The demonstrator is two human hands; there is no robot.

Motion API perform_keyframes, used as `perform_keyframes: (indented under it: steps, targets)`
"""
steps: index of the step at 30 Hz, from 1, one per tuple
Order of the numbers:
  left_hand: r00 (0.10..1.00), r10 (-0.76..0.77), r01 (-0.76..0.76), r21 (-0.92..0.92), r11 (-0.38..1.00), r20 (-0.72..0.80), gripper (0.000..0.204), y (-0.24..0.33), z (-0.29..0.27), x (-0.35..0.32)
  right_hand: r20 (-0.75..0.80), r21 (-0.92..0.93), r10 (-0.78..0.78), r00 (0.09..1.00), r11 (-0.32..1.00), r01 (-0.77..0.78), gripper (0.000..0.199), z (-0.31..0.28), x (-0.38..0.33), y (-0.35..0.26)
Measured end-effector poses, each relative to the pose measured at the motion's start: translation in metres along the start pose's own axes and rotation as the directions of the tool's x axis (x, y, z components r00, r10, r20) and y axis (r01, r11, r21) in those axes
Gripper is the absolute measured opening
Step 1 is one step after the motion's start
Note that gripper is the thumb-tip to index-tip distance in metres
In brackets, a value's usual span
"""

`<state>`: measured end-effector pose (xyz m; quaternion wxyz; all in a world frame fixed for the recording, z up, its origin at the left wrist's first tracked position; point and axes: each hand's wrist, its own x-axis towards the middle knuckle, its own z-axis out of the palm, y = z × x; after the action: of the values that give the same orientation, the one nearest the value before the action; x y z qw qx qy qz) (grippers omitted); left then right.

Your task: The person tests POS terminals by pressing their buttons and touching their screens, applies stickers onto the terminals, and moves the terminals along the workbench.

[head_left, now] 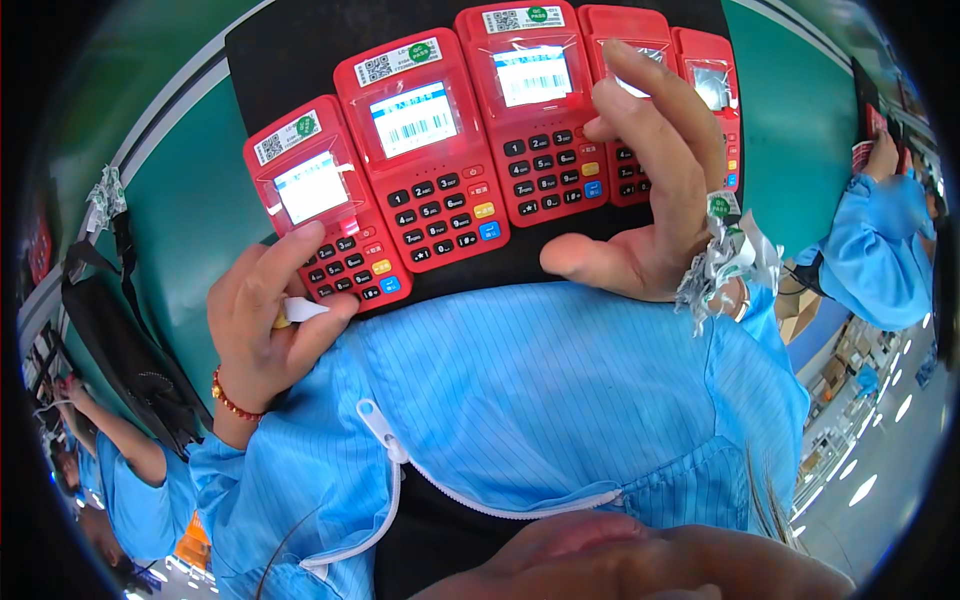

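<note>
Several red card payment terminals stand in a row, with lit screens and keypads. My left hand (258,315) is at the leftmost terminal (330,200), index finger and thumb touching its keypad side. A small white and yellow object (303,310), its kind unclear, is tucked between that thumb and the curled fingers. My right hand (655,190) is open, fingers spread and bent over the fourth terminal (628,25), covering part of its screen and keypad. Crumpled silvery label scraps (735,260) hang at my right wrist. Uncovered are the second terminal (420,150) and third terminal (535,110).
The terminals lie on a black mat (285,60) over a green tabletop (180,170). A fifth terminal (712,85) is at the right end. A black bag or pouch (130,350) and more crumpled scraps (105,200) lie left. People in blue work on both sides.
</note>
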<state>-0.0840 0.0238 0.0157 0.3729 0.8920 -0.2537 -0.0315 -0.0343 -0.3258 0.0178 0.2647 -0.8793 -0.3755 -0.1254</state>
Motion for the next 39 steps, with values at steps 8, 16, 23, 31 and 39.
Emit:
perform_keyframes:
  steps: [8,16,23,31,39]
  targets:
    - [0.965,-0.038,0.083,0.166,0.983,-0.259,0.045,0.002,0.018,0.014,0.154,-0.164,0.041,0.987,0.986,-0.015,0.080,0.001,0.004,-0.028]
    - [0.979,-0.131,0.149,0.115,0.982,-0.153,0.043,0.015,-0.002,0.013,0.301,-0.350,0.121,0.946,0.937,-0.009,0.065,-0.003,0.007,-0.035]
    - [0.993,0.104,-0.110,0.133,0.985,0.046,0.029,0.025,0.000,0.026,0.286,-0.386,0.097,0.953,0.922,0.022,0.061,0.003,0.007,-0.032]
    - [0.986,-0.048,0.011,0.224,0.974,0.162,0.011,0.040,-0.013,0.016,0.340,-0.281,0.117,0.933,0.959,-0.017,0.069,0.009,0.012,-0.030]
    - [0.992,0.090,-0.099,0.109,0.989,0.091,0.018,0.043,-0.002,0.027,0.368,-0.471,0.012,0.930,0.865,0.175,0.061,-0.006,-0.016,-0.004]
